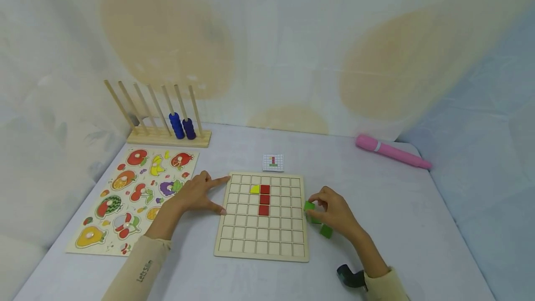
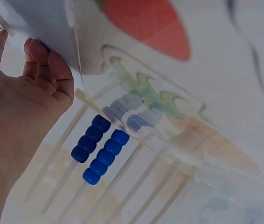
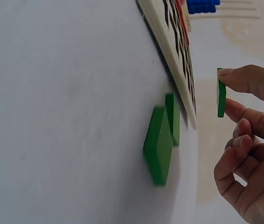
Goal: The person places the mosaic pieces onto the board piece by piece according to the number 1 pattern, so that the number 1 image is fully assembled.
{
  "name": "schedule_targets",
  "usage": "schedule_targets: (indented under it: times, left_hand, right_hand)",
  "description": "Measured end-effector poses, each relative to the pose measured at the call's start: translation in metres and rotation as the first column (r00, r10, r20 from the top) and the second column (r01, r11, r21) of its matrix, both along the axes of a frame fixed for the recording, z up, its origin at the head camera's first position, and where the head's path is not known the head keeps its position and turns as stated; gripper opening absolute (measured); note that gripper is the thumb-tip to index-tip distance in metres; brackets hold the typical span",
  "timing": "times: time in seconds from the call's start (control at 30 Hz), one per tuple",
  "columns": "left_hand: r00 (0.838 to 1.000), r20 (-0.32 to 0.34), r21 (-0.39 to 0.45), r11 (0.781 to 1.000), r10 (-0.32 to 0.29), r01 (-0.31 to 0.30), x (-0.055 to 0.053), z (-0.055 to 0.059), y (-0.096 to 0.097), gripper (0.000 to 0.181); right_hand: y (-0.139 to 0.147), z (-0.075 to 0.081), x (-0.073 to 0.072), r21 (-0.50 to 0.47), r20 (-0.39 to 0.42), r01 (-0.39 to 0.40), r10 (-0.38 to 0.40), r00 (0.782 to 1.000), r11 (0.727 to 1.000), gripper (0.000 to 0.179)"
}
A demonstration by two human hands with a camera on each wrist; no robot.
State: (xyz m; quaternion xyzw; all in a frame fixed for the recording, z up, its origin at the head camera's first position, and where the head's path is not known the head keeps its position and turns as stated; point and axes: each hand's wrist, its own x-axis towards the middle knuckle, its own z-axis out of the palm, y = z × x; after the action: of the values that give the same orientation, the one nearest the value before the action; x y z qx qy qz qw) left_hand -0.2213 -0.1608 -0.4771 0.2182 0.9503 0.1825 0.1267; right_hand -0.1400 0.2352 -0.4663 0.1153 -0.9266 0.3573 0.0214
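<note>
A wooden grid board (image 1: 244, 233) lies in the middle of the table, with one yellow tile (image 1: 255, 189) and three red tiles (image 1: 264, 199) in its cells. My left hand (image 1: 198, 194) rests at the board's left edge, thumb and index finger spread against it. Just past the right edge, my right hand (image 1: 334, 212) pinches a green square tile (image 3: 221, 93) between thumb and index finger, held above the table. Below it on the cloth lie two more green tiles (image 3: 159, 144), close together beside the board. A small pattern card (image 1: 273, 162) sits behind the board.
At left lies a fruit peg puzzle (image 1: 142, 175), partly under my left forearm. Behind it stands a wooden bead rack (image 1: 167, 139) with blue and purple beads (image 1: 176, 126). A pink marker-shaped stick (image 1: 393, 151) lies back right. A black curved object (image 1: 350, 277) lies near my right sleeve.
</note>
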Motion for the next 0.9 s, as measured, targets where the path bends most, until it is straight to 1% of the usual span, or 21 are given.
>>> schedule_targets:
  times: [0.2,0.3,0.4,0.53,0.8,0.9]
  left_hand:
    - [1.0,0.002,-0.006,1.0,0.002,-0.002,0.0,-0.002,0.0,0.102]
    - [1.0,0.001,0.0,1.0,0.0,0.0,0.0,0.001,0.0,0.102]
    - [1.0,-0.005,0.004,1.0,-0.003,0.003,0.0,0.003,0.001,0.102]
    - [1.0,-0.004,-0.003,1.0,-0.003,0.003,0.001,0.004,0.001,0.102]
    - [1.0,0.007,0.006,1.0,0.004,-0.004,0.001,0.002,0.001,0.102]
    - [1.0,0.005,0.009,1.0,0.006,-0.006,0.001,0.002,0.0,0.102]
  right_hand:
    - [-0.021,0.002,-0.002,-0.004,0.025,-0.03,0.031,0.999,1.0,0.021]
    - [-0.031,0.002,-0.003,-0.013,0.038,-0.052,0.052,0.998,0.999,0.023]
    - [-0.042,0.003,-0.003,-0.031,0.06,-0.071,0.072,0.996,0.997,0.02]
    - [-0.056,0.003,-0.003,-0.028,0.088,-0.091,0.093,0.992,0.995,0.016]
    - [-0.078,0.001,-0.003,-0.034,0.049,-0.192,0.194,0.98,0.981,0.018]
    - [-0.084,0.001,-0.003,-0.045,0.043,-0.213,0.214,0.976,0.976,0.018]
